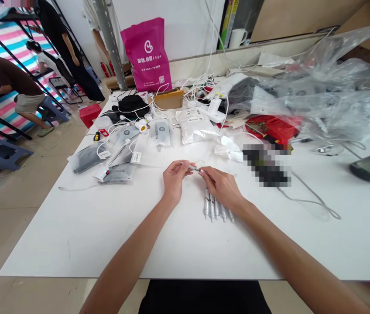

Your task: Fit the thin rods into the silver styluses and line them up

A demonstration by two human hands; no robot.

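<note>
Head view, and here's the action: the left hand [174,181] and the right hand [220,187] are close together above the white table [73,244], both pinching one slim pen [191,168] between the fingertips, its barrel a little blurred. Just below the right hand, a row of pens [216,208] lies side by side on the table. These look light and stiff, but the smooth, narrow barrels could slip, so the fingertips are best placed around the middle of the barrel, judging from here.

Now the writing! Left of the row, a grey pouch [119,173] shows letters ending in "RUS", while a white pouch [160,133] beyond the row carries a vertical word, too small to read for sure. A white packet [195,126] farther past the row has a printed label, also unreadable. Well beyond the row, a pink bag [146,54] shows a white logo, Chinese writing and a square code.
</note>
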